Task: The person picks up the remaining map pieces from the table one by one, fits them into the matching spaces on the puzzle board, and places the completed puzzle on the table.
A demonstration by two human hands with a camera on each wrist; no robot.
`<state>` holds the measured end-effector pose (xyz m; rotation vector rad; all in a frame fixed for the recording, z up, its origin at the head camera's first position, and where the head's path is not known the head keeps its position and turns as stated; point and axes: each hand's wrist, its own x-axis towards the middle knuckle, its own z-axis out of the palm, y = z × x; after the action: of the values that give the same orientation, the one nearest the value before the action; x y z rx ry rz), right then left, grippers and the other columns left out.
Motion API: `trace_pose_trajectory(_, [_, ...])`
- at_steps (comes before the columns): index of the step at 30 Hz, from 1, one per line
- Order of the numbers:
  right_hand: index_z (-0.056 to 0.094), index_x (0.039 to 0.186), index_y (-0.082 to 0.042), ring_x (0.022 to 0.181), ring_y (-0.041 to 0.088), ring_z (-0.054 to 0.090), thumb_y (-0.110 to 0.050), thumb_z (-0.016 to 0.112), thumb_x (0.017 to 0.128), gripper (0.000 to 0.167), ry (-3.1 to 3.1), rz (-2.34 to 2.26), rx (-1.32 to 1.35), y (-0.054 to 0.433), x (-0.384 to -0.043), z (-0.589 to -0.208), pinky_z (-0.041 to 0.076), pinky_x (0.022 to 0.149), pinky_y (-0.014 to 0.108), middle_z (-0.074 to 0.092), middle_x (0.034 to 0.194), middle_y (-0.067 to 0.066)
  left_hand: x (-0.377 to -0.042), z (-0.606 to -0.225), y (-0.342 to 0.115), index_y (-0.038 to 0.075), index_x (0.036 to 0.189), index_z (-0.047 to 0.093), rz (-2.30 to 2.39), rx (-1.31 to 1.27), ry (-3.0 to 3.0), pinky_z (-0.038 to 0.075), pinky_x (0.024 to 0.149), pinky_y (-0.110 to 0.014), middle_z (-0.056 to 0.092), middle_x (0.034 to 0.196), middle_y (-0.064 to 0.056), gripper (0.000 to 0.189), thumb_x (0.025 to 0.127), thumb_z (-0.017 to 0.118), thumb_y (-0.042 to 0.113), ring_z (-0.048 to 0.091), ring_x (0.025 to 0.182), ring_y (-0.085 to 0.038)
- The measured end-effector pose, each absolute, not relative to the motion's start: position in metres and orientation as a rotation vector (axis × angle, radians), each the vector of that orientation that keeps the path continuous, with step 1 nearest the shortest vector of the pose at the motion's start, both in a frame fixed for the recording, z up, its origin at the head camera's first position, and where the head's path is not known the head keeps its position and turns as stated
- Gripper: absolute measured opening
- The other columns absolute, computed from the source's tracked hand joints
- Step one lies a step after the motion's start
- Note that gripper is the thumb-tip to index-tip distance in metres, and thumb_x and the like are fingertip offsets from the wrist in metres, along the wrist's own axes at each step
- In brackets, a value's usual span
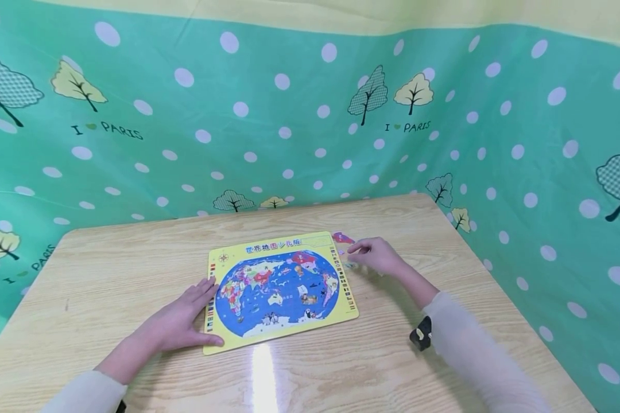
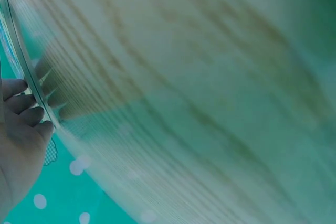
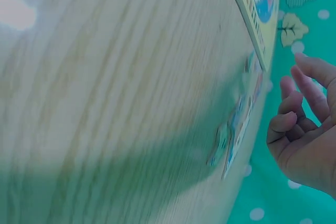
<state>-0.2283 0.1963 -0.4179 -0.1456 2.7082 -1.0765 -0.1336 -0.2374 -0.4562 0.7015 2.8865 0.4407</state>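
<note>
A yellow-bordered world map puzzle board (image 1: 320,238) lies on the table, slightly turned. My left hand (image 1: 183,321) rests at its left edge, fingers extended along the border and thumb near the lower left corner. The left wrist view shows those fingertips touching the board's edge (image 2: 27,64). Beyond the board's right side, my right hand (image 1: 377,256) hovers near loose puzzle pieces, a pink-red one (image 1: 343,237) and a pale one (image 1: 349,265). In the right wrist view its fingers are loosely bent above flat pieces (image 3: 239,127), with nothing visible between them.
The wooden table (image 1: 124,269) extends around the board, its far edge against a green polka-dot cloth (image 1: 268,137). More of that cloth hangs on the right. A bright light reflection lies on the table in front of the board.
</note>
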Motion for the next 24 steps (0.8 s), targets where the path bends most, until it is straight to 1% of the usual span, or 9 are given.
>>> trace_pose_trajectory(5, [0.070,0.105,-0.012,0.074,0.017,0.052,-0.028,0.066,0.086,0.025,2.743,-1.049,-0.083,0.210,-0.231,-0.416,0.044,0.059,0.024,0.061,0.085,0.005,-0.134,-0.456,-0.237,-0.002,0.142,0.034,0.441,0.703,2.886,0.025,0.112,-0.056,0.026,0.152,-0.022,0.121,0.058,0.058,0.082,0.024,0.138,-0.044])
trace_pose_trajectory(10, [0.069,0.107,-0.011,0.075,0.017,0.052,-0.027,0.066,0.086,0.027,2.746,-1.049,-0.037,0.222,-0.230,-0.416,0.045,0.061,0.025,0.060,0.086,0.005,-0.133,-0.456,-0.237,-0.002,0.142,0.034,0.440,0.702,2.887,0.026,0.112,-0.056,0.026,0.152,-0.021,0.121,0.058,0.059,0.081,0.025,0.138,-0.043])
trace_pose_trajectory(17, [0.069,0.106,-0.008,0.074,0.018,0.050,-0.024,0.066,0.086,0.025,2.741,-1.055,-0.030,0.229,-0.229,-0.418,0.045,0.060,0.025,0.059,0.085,0.006,-0.132,-0.455,-0.238,-0.001,0.143,0.033,0.439,0.695,2.886,0.026,0.112,-0.056,0.024,0.152,-0.021,0.121,0.058,0.058,0.082,0.024,0.139,-0.043])
trace_pose_trajectory(24, [0.071,0.102,-0.009,0.068,0.016,0.049,-0.024,0.067,0.086,0.022,2.743,-1.051,-0.079,0.224,-0.229,-0.429,0.042,0.055,0.024,0.059,0.079,0.005,-0.132,-0.456,-0.237,-0.001,0.142,0.034,0.423,0.702,2.895,0.026,0.112,-0.055,0.025,0.152,-0.021,0.122,0.058,0.057,0.083,0.024,0.139,-0.042])
